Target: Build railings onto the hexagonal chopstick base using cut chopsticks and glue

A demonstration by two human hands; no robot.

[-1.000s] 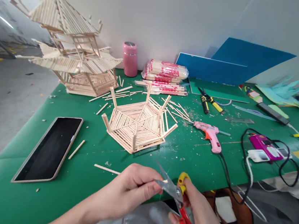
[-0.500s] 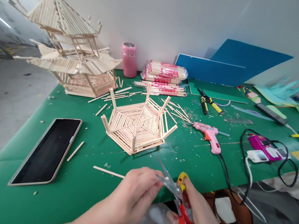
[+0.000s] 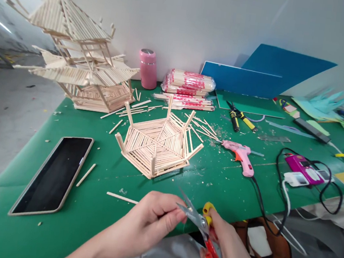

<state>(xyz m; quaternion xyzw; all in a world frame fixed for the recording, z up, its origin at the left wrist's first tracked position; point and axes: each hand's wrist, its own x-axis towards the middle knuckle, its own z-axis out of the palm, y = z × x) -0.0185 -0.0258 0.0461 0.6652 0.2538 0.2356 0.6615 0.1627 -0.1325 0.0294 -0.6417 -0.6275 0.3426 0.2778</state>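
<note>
My right hand (image 3: 226,244) is wrapped round the handles of a pair of scissors (image 3: 200,221), with red grips and a yellow part by the thumb. The blades stand a little apart and point up and left. Close to them, my left hand (image 3: 154,223) is closed in a pinch on a wooden stick; only its pale tip (image 3: 190,209) shows between the blades, and the rest is hidden by my fingers. Just beyond both hands sits a hexagonal frame (image 3: 157,144) of wooden sticks with upright posts at its corners. A loose stick (image 3: 122,198) lies left of my left hand.
A stick pagoda model (image 3: 86,60) stands back left, near a pink flask (image 3: 148,69) and bagged sticks (image 3: 190,83). A phone (image 3: 55,175) lies left. To the right are a pink glue gun (image 3: 239,154), pliers (image 3: 239,118) and a purple power strip (image 3: 306,170) with cables.
My left hand has turned, so its thumb now shows along the near side. The scissors have shifted slightly, with their blades still at the stick's tip.
</note>
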